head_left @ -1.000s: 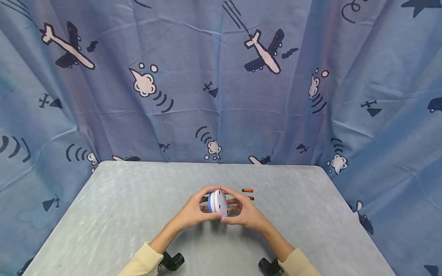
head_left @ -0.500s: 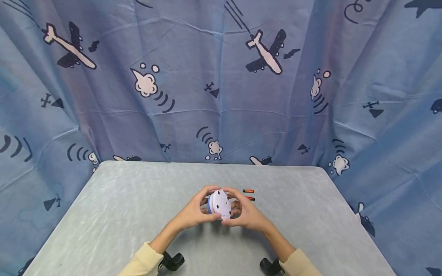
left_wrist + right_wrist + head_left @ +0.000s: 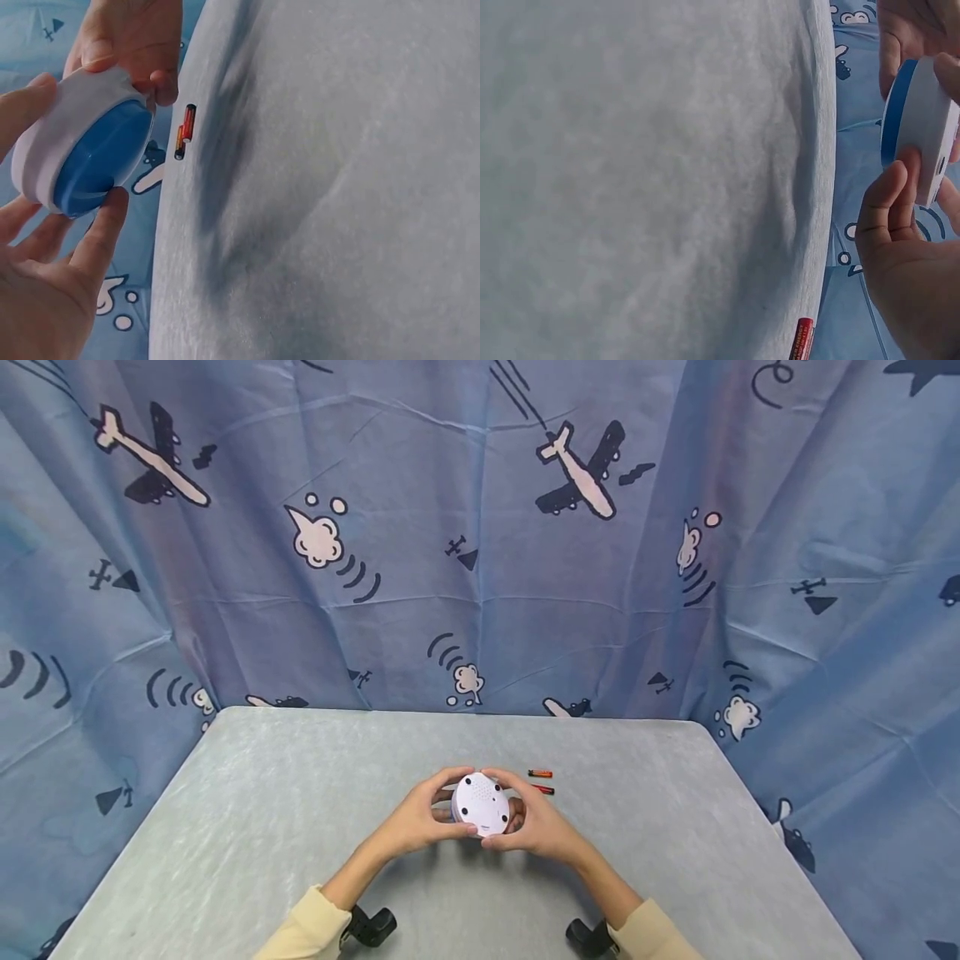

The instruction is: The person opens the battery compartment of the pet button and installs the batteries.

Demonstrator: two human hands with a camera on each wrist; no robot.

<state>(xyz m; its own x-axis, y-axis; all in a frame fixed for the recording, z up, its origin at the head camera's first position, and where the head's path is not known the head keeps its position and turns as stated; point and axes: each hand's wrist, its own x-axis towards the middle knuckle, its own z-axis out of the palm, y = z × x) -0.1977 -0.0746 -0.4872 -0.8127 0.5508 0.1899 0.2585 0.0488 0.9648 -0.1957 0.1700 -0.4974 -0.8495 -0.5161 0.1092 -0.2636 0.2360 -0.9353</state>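
Between both hands is a round white and blue device (image 3: 481,804), its white underside with dark round feet and a patch of small holes facing the head camera. My left hand (image 3: 417,814) grips its left edge, thumb below and fingers around the far side. From the right, my right hand (image 3: 542,823) holds the opposite edge, thumb near the left thumb. In the left wrist view the device's blue face (image 3: 105,157) shows, with a left fingertip against its rim. The right wrist view shows the device's white side (image 3: 925,120) with small dark slots in it.
Two small red and black batteries, an upper one (image 3: 540,773) and a lower one (image 3: 545,790), lie on the grey-white table (image 3: 300,793) just beyond the right hand. A blue curtain (image 3: 405,568) printed with airplanes hangs behind the table.
The device has turned between the hands: its white underside, seen nearly edge-on earlier, now faces the head camera and the blue part has swung out of that view. Both hands stay almost in place.
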